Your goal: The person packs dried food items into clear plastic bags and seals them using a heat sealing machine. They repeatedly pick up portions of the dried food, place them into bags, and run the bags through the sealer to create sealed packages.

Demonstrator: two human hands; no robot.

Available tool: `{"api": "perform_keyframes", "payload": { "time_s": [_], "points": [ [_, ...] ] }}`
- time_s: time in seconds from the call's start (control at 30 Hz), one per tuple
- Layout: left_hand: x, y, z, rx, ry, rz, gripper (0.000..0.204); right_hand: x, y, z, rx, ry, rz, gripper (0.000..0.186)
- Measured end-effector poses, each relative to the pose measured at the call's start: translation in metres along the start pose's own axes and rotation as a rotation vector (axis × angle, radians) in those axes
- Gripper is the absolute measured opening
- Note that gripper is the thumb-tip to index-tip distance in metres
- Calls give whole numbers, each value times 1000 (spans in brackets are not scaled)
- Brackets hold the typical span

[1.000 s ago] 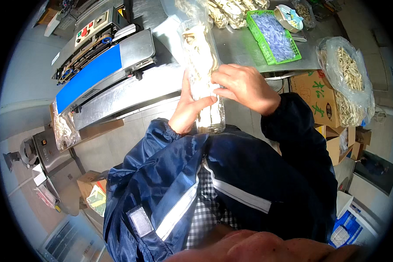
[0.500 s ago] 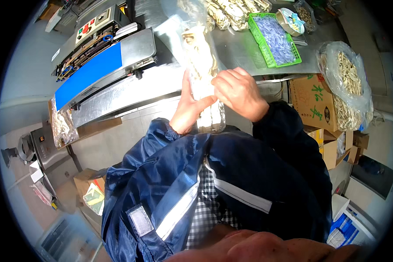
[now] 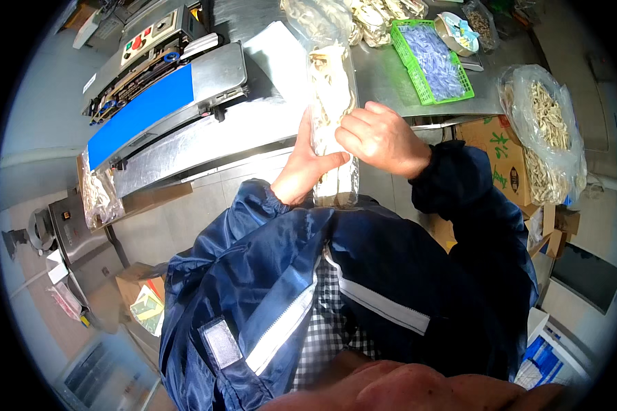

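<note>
A long clear plastic bag [image 3: 332, 85] packed with pale dried strips stands in front of my chest, bright in the light. Its loose, crinkled upper end reaches over the steel table. My left hand [image 3: 304, 167] grips the bag from the left, thumb laid across its front and fingers along the side, partly hidden behind it. Against the right edge of the bag, my right hand [image 3: 385, 139] is closed with its fingers curled in. It seems to pinch the bag's side, though the fingertips are hidden.
A sealing machine [image 3: 168, 96] with a blue belt sits at left on the steel table [image 3: 257, 120]. At the right are a green basket [image 3: 424, 77] of small clear packets, a cardboard box [image 3: 485, 154] and a big clear sack [image 3: 548, 123] of dried strips. More filled bags [image 3: 380, 20] lie behind.
The bag and both hands have shifted slightly to the right. My right hand has curled tighter, and the bag's upper end has swung right, uncovering a white sheet on the table.
</note>
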State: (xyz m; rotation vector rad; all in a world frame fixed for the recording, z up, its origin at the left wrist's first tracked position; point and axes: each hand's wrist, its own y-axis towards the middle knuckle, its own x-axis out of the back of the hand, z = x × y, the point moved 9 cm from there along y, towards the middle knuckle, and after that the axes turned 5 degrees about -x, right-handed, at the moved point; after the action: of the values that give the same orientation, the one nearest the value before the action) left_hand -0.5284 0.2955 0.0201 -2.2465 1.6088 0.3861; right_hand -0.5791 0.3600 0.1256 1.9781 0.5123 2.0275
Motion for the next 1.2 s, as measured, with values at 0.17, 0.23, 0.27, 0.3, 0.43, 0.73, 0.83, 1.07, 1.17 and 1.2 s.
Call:
{"api": "perform_keyframes", "payload": {
  "time_s": [0.17,0.23,0.27,0.3,0.43,0.73,0.83,1.07,1.17,1.2],
  "points": [
    [13,-1,20,36,76,-69,104,-18,1,1,-201,-116,126,15],
    [8,-1,10,-6,42,-53,103,-12,6,-5,-190,2,85,15],
    [5,-1,4,-27,25,-46,102,-10,3,-4,-164,19,45,15],
    [3,-4,-1,3,19,-55,100,-7,1,-2,-133,43,4,15],
    [-7,-3,2,9,-45,21,99,-2,-5,8,-43,14,-39,14],
    [9,-4,27,9,-33,-66,109,-23,1,26,-213,-268,212,16],
    [13,-5,35,74,19,-81,108,-21,-1,26,-195,-203,174,14],
    [9,-8,20,8,-14,-56,103,-9,-9,28,-20,-54,120,12],
    [8,-6,20,-41,83,-15,104,2,-7,21,14,-22,-21,18],
    [8,-6,19,-49,147,-20,104,1,-7,21,1,-15,-18,17]
  ]
}}
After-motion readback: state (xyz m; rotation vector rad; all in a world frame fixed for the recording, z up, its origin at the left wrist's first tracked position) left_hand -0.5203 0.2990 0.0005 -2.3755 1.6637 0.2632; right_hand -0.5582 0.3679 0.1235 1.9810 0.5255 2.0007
